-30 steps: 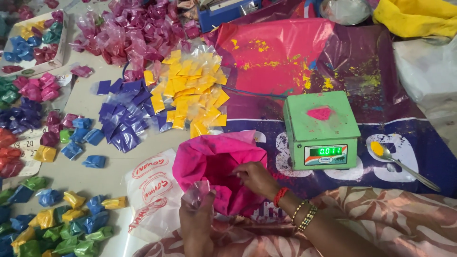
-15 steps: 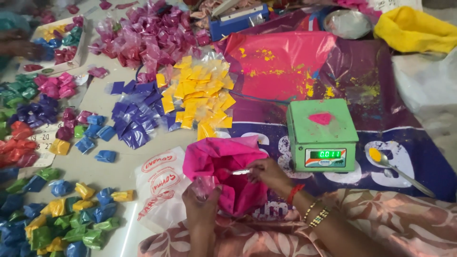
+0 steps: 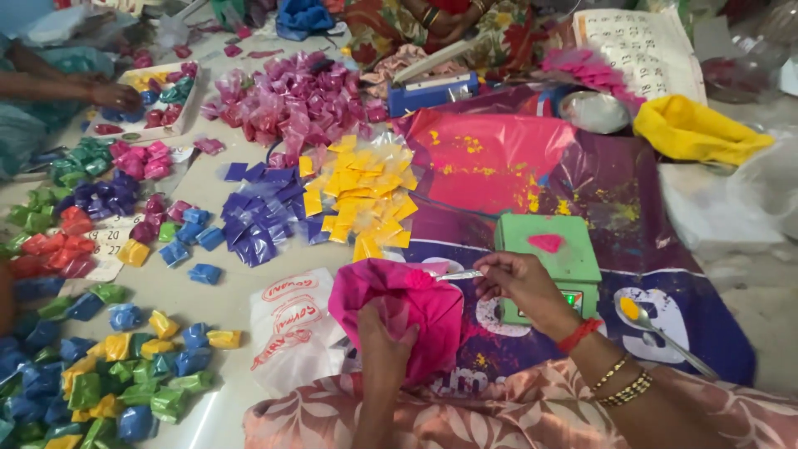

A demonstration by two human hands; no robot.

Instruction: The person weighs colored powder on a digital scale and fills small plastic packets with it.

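I read this as the filling step: my right hand (image 3: 519, 278) pinches a small metal spoon (image 3: 460, 274) between thumb and fingertips, its bowl held over the open mouth of the pink powder bag (image 3: 416, 308), while my left hand (image 3: 384, 333) is closed around a small clear pouch (image 3: 391, 320) pressed against the front of that bag. The pouch is mostly hidden by the fingers, so I cannot tell how much powder is in it or whether its mouth is open. Just beside my right hand stands the green weighing scale (image 3: 553, 258) with a dab of pink powder on its top, and near it on the purple sheet (image 3: 657, 224) lies a second spoon (image 3: 657, 328) carrying yellow powder. My judgement is that the next move calls for tipping the spoon cleanly into the pouch, which needs the left fingers to keep the mouth spread and steady, then checking the weight on the scale. Further off lie heaps of filled packets: yellow packets (image 3: 362, 199), purple packets (image 3: 262, 216), pink packets (image 3: 299, 104), and mixed blue, green and yellow ones (image 3: 125, 374) at my left. Another person's hand (image 3: 116, 96) rests at a tray of packets (image 3: 179, 112) on the far left.
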